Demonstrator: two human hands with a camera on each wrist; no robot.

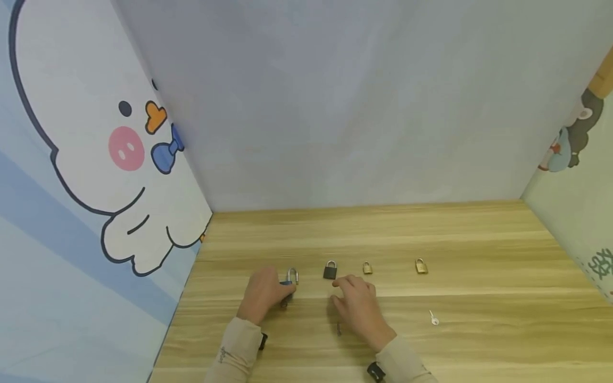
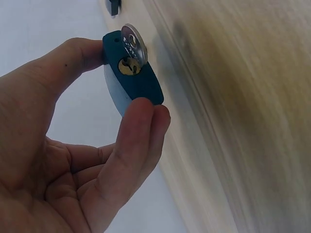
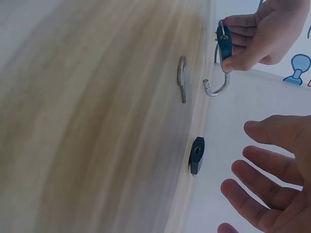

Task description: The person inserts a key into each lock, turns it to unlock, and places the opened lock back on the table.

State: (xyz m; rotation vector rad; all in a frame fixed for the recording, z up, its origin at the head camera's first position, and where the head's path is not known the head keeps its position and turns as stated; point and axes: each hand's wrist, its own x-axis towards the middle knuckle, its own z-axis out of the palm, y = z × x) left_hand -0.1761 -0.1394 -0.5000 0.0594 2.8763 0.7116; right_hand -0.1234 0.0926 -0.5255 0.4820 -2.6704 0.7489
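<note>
From where I stand, the two hands are apart over the wood-grained tabletop (image 1: 479, 239). The left hand (image 1: 265, 295) pinches a blue padlock (image 2: 148, 87) between thumb and fingers; its metal shackle (image 3: 227, 80) is open, and a key (image 2: 132, 43) stands in its keyhole. I can't tell whether the padlock touches the wood. The right hand (image 1: 361, 308) holds nothing, its fingers spread and slightly bent, just on the near side of a black padlock (image 1: 330, 273) with its shackle up. A small dark key (image 1: 339, 329) lies beside that palm. Farther right are a little brass padlock (image 1: 367, 270) and, well apart from it, another brass padlock (image 1: 421, 268), with a silvery key (image 1: 435, 321) nearer the person. A white cartoon bird (image 1: 72, 106) covers the left-hand wall.
</note>
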